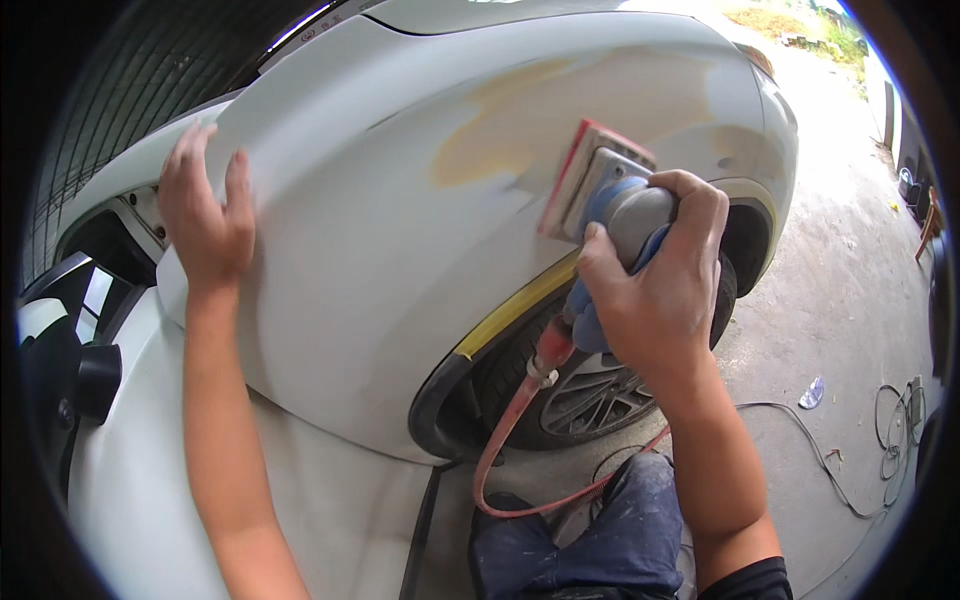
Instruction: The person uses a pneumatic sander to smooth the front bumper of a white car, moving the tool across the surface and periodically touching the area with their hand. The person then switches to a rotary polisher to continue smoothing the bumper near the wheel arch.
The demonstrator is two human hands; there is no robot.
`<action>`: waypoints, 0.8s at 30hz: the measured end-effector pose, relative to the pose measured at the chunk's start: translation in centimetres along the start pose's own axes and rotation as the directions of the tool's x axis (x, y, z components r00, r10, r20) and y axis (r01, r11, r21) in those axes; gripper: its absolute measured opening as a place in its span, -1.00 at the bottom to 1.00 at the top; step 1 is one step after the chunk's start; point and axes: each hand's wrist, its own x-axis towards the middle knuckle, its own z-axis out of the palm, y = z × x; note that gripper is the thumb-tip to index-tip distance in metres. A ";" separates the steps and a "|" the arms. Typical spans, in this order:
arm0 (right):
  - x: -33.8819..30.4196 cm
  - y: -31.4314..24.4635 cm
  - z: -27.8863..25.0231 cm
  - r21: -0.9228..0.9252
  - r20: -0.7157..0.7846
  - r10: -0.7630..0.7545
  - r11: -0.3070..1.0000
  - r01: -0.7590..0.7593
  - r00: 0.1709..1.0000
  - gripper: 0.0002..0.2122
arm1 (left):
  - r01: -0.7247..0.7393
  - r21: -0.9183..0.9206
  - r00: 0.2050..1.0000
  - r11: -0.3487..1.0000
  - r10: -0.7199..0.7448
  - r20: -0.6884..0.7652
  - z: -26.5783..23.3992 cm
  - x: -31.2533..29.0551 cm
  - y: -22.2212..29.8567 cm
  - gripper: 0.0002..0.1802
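Observation:
My right hand [665, 270] is wrapped round a blue and grey power sander [635, 215]. Its rectangular pad [585, 175], edged in red, is tilted close to a white car fender [340, 240]; whether the pad touches the paint I cannot tell. A translucent red hose [508, 420] runs from the sander's rear end down toward the ground. Tan and yellowish sanded patches [490, 140] spread over the fender above the wheel arch. My left hand [207, 215], fingers apart and holding nothing, is at the fender's rear upper edge.
Yellow masking tape [510, 310] lines the wheel arch above the tyre [500, 385]. A black side mirror [75, 370] sticks out at the far left. On the concrete floor at the right lie a thin cable [810, 440] and a small shiny scrap [812, 393]. My knees are below.

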 end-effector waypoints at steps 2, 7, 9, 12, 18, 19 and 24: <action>-0.7 -0.6 0.0 0.036 0.077 0.026 0.999 -0.029 0.997 -0.44 | 0.104 -0.024 0.992 0.994 -0.102 0.070 0.6 0.8 -0.1 -0.40; -2.8 -1.7 0.1 0.066 0.276 -0.161 0.987 0.148 0.948 -0.49 | 0.306 -0.009 0.912 0.952 -0.290 0.292 1.1 1.3 0.1 -0.30; -4.0 -2.0 -0.1 0.063 0.361 -0.167 0.986 0.155 0.918 -0.48 | 0.305 -0.018 0.907 0.952 -0.284 0.310 1.0 1.1 0.1 -0.30; -4.3 -1.7 -0.2 0.060 0.359 -0.221 0.975 0.214 0.907 -0.49 | 0.297 -0.026 0.910 0.955 -0.274 0.312 0.4 1.7 0.1 -0.30; -3.9 0.2 0.2 -0.016 0.333 -0.422 0.892 0.452 0.843 -0.49 | 0.261 -0.058 0.937 0.964 -0.238 0.254 0.8 1.3 0.2 -0.32; -3.9 0.3 0.2 -0.008 0.342 -0.451 0.876 0.482 0.824 -0.49 | 0.245 -0.067 0.948 0.967 -0.225 0.223 0.9 1.2 0.2 -0.33; -2.1 -0.2 -1.5 0.019 0.419 -0.394 0.904 0.426 0.818 -0.53 | 0.275 -0.069 0.938 0.959 -0.251 0.239 0.9 1.5 0.6 -0.29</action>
